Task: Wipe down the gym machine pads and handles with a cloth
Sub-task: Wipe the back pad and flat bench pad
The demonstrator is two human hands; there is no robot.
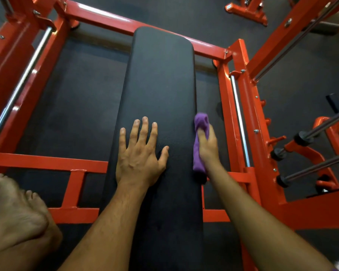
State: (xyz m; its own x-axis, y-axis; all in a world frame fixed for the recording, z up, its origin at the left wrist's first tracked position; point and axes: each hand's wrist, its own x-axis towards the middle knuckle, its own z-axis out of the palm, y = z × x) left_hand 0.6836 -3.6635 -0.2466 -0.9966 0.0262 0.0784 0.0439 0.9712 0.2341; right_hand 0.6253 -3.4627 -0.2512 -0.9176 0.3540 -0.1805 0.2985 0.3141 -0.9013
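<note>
The left hand (140, 153) lies flat, palm down, on the long black padded vinyl bench (160, 79), fingers straight and spread, forearm reaching up along the pad. The right hand (207, 145) is turned on edge against the bench's right side, its grip clamped on a bunched purple cloth (200, 133) pressed to that edge. A bare foot (14, 212) rests near the red steel machine frame (47, 161), lower left.

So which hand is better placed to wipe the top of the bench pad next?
Right. The right hand already grips the purple cloth against the right edge of the bench pad. The left hand lies flat on the pad, holding nothing.
</note>
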